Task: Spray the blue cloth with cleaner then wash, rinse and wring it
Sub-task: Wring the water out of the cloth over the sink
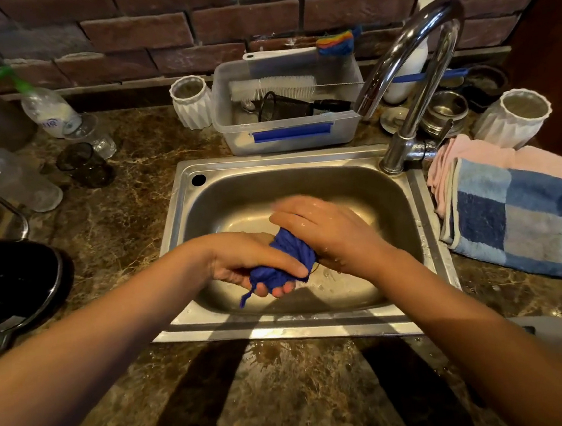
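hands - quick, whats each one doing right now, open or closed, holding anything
Left hand: closed around one end of the bunched blue cloth.
Right hand: closed around the other end of the same cloth, over the sink.

Warm, dim indoor light falls from above and behind — two dark arm shadows stretch across the wet desk [289,383] in the foreground. Glare streaks the curved tap [406,63] and the sink [283,322] rim. The wide lens bows the brick wall [152,29] and softens the corners — fingertips of the right hand [321,222] blur slightly.
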The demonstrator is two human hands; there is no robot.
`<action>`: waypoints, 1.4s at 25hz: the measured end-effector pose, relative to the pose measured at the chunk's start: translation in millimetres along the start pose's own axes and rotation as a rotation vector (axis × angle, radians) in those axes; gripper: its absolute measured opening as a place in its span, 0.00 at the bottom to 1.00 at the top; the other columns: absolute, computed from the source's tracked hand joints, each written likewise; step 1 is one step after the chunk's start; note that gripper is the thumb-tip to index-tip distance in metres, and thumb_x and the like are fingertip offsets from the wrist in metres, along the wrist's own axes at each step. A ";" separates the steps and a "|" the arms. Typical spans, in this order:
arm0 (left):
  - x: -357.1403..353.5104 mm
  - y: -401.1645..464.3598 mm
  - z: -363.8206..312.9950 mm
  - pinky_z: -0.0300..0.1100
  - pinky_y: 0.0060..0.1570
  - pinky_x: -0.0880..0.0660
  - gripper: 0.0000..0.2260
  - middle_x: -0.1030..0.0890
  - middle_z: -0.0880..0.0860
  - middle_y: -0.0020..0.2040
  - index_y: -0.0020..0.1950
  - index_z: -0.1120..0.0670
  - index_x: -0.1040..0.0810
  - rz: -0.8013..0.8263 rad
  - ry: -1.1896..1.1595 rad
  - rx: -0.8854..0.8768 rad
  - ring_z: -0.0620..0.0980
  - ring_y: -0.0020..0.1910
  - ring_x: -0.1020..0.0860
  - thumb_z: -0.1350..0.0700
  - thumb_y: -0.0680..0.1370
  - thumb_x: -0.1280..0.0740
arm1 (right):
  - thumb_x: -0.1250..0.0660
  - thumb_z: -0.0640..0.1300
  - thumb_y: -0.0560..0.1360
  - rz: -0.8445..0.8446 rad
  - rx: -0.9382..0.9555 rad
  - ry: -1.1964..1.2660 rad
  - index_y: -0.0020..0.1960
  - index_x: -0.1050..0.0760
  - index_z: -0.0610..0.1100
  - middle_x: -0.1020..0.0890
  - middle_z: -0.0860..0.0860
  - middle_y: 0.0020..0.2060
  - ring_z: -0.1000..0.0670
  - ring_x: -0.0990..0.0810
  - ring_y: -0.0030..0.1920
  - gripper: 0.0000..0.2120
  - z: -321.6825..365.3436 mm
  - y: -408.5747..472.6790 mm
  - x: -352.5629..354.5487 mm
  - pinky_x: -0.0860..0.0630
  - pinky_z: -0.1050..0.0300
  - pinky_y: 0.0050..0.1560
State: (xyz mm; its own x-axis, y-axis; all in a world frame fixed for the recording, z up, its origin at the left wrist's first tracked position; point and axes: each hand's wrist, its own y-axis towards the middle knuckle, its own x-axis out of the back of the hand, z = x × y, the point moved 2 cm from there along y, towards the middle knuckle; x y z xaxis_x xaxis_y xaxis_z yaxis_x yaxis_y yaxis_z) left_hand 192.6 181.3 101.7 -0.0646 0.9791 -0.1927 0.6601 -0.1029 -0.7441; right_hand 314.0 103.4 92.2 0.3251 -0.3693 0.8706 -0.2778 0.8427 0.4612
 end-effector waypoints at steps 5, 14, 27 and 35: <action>-12.2 10.5 2.8 0.43 0.33 0.28 0.09 0.26 0.51 0.27 0.30 0.54 0.29 -0.571 0.509 -0.087 0.50 0.29 0.28 0.59 0.67 0.31 | 0.23 0.45 0.54 0.234 -0.189 -0.125 0.36 0.27 0.45 0.23 0.51 0.23 0.47 0.28 0.20 0.16 -1.7 0.2 -12.2 0.46 0.65 0.24; -15.0 36.4 11.7 0.37 0.31 0.34 0.13 0.29 0.45 0.30 0.30 0.46 0.36 -0.700 0.806 -0.212 0.47 0.33 0.28 0.57 0.68 0.34 | 0.33 0.46 0.71 0.638 -0.636 0.218 0.53 0.23 0.44 0.17 0.47 0.45 0.47 0.23 0.42 0.12 -7.2 -4.6 -21.4 0.26 0.55 0.40; -20.4 24.2 21.4 0.34 0.33 0.31 0.10 0.28 0.47 0.28 0.33 0.52 0.30 -0.550 0.648 -0.255 0.43 0.27 0.30 0.54 0.69 0.30 | 0.32 0.54 0.71 1.241 -0.610 0.835 0.44 0.30 0.43 0.33 0.46 0.31 0.51 0.38 0.29 0.15 -19.5 1.0 -10.9 0.40 0.60 0.28; -25.0 32.7 19.2 0.44 0.39 0.23 0.06 0.22 0.49 0.36 0.43 0.53 0.25 -0.972 0.597 -0.282 0.50 0.39 0.21 0.53 0.69 0.32 | 0.41 0.56 0.74 0.188 -1.046 0.437 0.29 0.31 0.45 0.25 0.49 0.28 0.48 0.24 0.34 0.20 12.6 2.7 -28.8 0.28 0.53 0.36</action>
State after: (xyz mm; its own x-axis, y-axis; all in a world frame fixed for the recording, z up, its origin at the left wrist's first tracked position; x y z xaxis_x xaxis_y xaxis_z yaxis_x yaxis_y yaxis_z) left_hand 201.4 150.1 69.9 -0.3211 0.5592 0.7643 0.6739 0.7020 -0.2305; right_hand 292.5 111.4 70.6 0.7010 -0.2082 0.6821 0.4650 0.8586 -0.2158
